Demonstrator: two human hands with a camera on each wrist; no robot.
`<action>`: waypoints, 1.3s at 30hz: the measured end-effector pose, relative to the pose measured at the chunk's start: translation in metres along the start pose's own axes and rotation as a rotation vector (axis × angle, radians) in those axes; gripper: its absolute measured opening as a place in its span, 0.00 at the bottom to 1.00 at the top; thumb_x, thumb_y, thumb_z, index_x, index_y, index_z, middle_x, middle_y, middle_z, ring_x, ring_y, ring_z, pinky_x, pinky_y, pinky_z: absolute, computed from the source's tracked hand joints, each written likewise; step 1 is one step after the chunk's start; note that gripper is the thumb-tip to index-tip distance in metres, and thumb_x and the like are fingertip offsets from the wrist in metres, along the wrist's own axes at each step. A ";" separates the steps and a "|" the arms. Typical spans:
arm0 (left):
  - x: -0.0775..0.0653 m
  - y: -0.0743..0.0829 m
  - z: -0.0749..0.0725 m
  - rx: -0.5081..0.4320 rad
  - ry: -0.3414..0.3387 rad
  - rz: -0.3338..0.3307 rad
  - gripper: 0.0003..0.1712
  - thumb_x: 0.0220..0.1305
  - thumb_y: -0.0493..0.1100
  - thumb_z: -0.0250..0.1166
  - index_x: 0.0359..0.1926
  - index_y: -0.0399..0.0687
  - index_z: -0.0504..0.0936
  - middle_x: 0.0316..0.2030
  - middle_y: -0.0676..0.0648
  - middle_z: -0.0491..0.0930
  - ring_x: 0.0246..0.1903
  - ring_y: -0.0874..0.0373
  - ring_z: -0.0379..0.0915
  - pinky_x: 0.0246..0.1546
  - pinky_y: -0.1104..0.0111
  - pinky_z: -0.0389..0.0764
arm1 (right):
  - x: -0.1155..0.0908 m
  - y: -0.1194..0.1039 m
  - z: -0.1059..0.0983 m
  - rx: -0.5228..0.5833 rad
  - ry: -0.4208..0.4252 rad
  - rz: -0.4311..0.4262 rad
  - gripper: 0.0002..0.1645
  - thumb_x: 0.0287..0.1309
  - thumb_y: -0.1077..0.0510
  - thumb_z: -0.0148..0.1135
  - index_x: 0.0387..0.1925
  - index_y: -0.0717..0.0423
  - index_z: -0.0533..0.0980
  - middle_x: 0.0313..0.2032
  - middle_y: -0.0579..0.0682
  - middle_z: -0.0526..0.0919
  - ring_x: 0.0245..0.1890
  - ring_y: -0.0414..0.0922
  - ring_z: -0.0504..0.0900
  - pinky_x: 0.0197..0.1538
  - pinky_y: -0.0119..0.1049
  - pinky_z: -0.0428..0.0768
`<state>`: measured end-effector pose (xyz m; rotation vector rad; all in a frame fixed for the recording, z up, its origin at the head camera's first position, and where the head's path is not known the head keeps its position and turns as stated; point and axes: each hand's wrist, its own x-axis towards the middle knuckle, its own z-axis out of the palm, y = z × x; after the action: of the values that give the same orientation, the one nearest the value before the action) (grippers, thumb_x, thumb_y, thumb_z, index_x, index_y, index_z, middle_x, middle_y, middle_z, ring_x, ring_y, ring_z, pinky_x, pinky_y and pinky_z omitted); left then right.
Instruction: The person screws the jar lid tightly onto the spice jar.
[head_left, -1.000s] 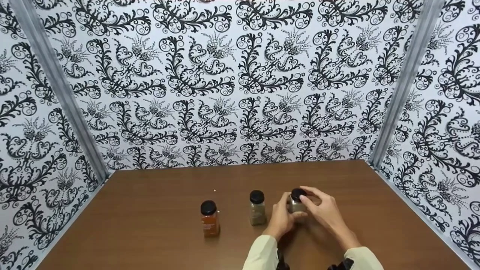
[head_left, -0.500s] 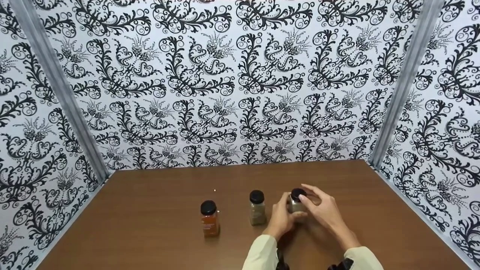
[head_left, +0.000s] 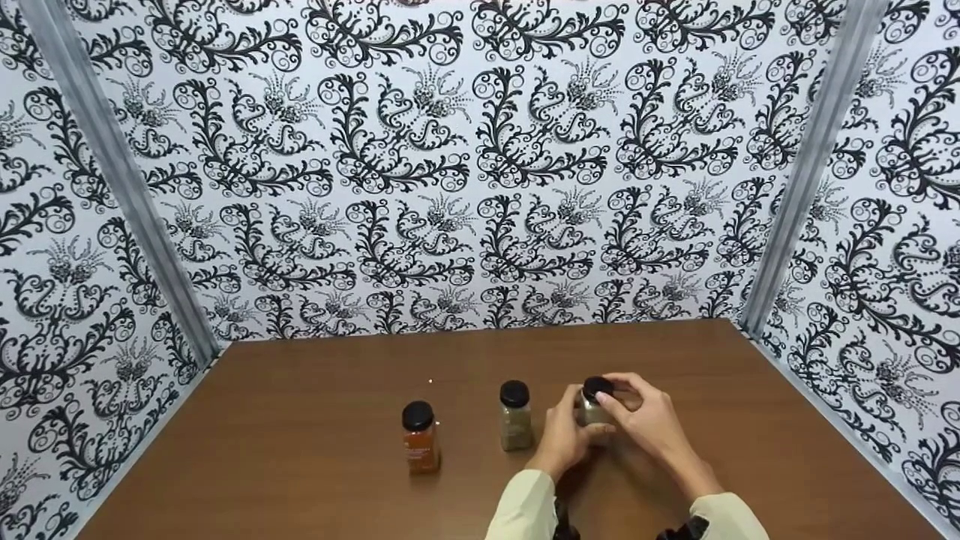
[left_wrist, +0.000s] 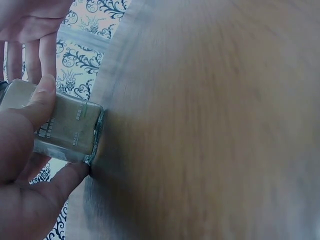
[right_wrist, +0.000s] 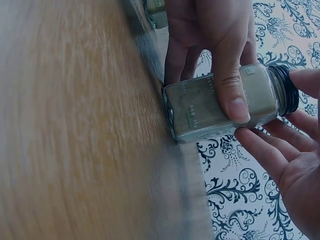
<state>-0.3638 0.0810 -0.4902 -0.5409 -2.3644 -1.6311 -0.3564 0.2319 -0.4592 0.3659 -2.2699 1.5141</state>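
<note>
A square glass spice jar of grey-brown powder [right_wrist: 195,112] stands upright on the wooden table. Its black lid [right_wrist: 286,90] is on. My left hand [head_left: 562,435] grips the jar's body from the left, thumb across the front and fingers behind. From the right, my right hand [head_left: 654,421] pinches the lid between thumb and fingers. In the left wrist view, the label on the jar [left_wrist: 75,125] is partly covered by the left thumb. Just left of the hands is a second jar of greenish-brown powder [head_left: 515,427], and farther left a jar of orange-red spice [head_left: 421,450]; both have black lids.
The brown table [head_left: 315,397] is enclosed by black-and-white patterned walls [head_left: 465,172] at the back and sides. Grey strips [head_left: 795,172] run up the corners. A tiny white speck lies on the table behind the orange-red jar.
The right hand's fingers shift slightly at the lid, lifting a little and then coming back down. The left hand and all the jars stay in place.
</note>
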 end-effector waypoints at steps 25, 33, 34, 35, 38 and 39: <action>0.000 0.000 0.001 0.026 0.021 0.016 0.30 0.51 0.45 0.78 0.54 0.53 0.76 0.48 0.47 0.87 0.45 0.58 0.84 0.43 0.73 0.82 | -0.002 0.000 -0.003 -0.072 -0.002 -0.052 0.21 0.62 0.61 0.67 0.57 0.51 0.81 0.50 0.57 0.87 0.45 0.44 0.88 0.46 0.27 0.84; 0.000 -0.001 0.001 0.001 0.013 0.010 0.29 0.51 0.43 0.79 0.53 0.54 0.76 0.47 0.48 0.87 0.44 0.62 0.83 0.42 0.74 0.81 | -0.003 0.000 -0.005 -0.090 -0.009 -0.049 0.17 0.62 0.59 0.68 0.53 0.52 0.82 0.51 0.55 0.87 0.48 0.50 0.88 0.46 0.28 0.84; 0.000 -0.001 0.001 0.001 0.014 0.008 0.29 0.51 0.43 0.79 0.53 0.54 0.76 0.46 0.48 0.87 0.44 0.63 0.82 0.42 0.74 0.81 | -0.003 0.000 -0.005 -0.089 -0.008 -0.052 0.17 0.61 0.59 0.69 0.53 0.52 0.82 0.51 0.55 0.87 0.48 0.50 0.88 0.46 0.27 0.84; 0.000 -0.001 0.001 0.003 0.015 0.007 0.29 0.51 0.43 0.79 0.53 0.54 0.76 0.46 0.48 0.87 0.44 0.63 0.82 0.42 0.74 0.81 | -0.002 0.000 -0.004 -0.087 -0.006 -0.054 0.17 0.61 0.59 0.69 0.52 0.52 0.82 0.50 0.56 0.87 0.48 0.50 0.88 0.46 0.26 0.83; 0.000 -0.001 0.000 0.008 0.016 0.006 0.28 0.51 0.43 0.79 0.53 0.53 0.76 0.46 0.48 0.87 0.44 0.63 0.82 0.42 0.74 0.80 | -0.002 -0.001 -0.003 -0.072 0.000 -0.049 0.16 0.60 0.59 0.70 0.51 0.53 0.82 0.49 0.56 0.87 0.48 0.48 0.88 0.47 0.24 0.83; 0.000 -0.001 0.000 0.008 0.017 0.006 0.28 0.52 0.43 0.79 0.53 0.53 0.76 0.46 0.48 0.87 0.44 0.63 0.82 0.42 0.74 0.80 | -0.001 -0.001 -0.003 -0.069 0.001 -0.049 0.16 0.60 0.59 0.70 0.51 0.53 0.82 0.49 0.56 0.88 0.47 0.47 0.88 0.47 0.24 0.82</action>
<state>-0.3642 0.0807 -0.4913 -0.5300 -2.3546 -1.6162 -0.3543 0.2345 -0.4584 0.3979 -2.2884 1.4079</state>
